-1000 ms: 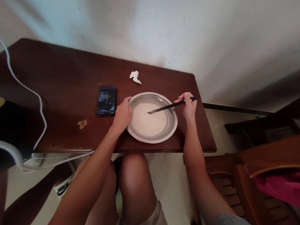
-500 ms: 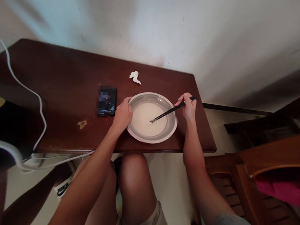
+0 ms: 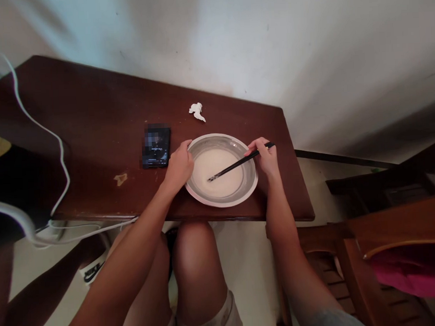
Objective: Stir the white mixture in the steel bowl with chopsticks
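A round metal bowl (image 3: 249, 183) with white liquid in it sits near the front edge of a dark wooden table (image 3: 93, 125). My left hand (image 3: 178, 165) grips the bowl's left rim with closed fingers. My right hand (image 3: 264, 157) is closed on a pair of dark chopsticks (image 3: 235, 165) at the bowl's right rim. The chopstick tips dip into the white liquid at the lower left of the bowl's middle.
A dark phone (image 3: 156, 145) lies just left of the bowl. A crumpled white scrap (image 3: 197, 111) lies behind the bowl by the wall. White cables (image 3: 60, 160) trail over the table's left end. Wooden furniture with pink cloth (image 3: 413, 270) stands at the right.
My right hand has shifted a little left, and the chopstick tips have swept from the bowl's middle down to the lower left of the liquid. My left hand stays on the rim.
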Demonstrator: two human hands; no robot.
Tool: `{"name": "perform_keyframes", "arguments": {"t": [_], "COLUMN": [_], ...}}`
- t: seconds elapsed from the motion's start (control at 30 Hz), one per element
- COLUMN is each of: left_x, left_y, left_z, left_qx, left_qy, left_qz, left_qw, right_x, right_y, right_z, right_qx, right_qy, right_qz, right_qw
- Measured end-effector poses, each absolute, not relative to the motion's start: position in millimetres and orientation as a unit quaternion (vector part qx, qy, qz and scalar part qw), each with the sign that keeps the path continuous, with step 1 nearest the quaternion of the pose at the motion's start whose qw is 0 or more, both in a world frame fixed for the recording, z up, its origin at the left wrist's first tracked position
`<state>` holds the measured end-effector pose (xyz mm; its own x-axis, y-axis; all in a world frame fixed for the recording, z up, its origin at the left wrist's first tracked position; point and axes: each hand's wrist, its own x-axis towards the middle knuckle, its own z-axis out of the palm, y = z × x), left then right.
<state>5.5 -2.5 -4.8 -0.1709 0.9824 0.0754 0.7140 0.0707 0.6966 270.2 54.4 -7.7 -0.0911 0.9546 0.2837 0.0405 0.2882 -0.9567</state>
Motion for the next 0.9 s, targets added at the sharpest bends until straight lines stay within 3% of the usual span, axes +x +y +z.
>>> {"name": "perform_keyframes", "arguments": {"t": [0.23,0.47,0.67,0.8,0.9], "left_x": [5,4,4,5,5], "left_y": [-1,-2,-2,-2,-2], "left_z": [-7,-8,-9,-7,-7], "left_qx": [0.608,0.605,0.605,0.608,0.608], "left_qy": [0.695,0.697,0.697,0.695,0.695], "left_qz": [0.317,0.319,0.317,0.317,0.317], "left_qw": [0.216,0.214,0.217,0.216,0.215], "right_x": [276,266,276,268,266], "right_y": [57,53,58,55,53], "right_z": [-4,-7,-6,-8,-6], "right_qx": [-0.448,-0.415,-0.446,-0.411,-0.423], "right_qy": [-0.559,-0.61,-0.558,-0.6,-0.606], "right_qz": [0.344,0.424,0.337,0.411,0.396], "right_qw": [0.607,0.525,0.614,0.551,0.544]}}
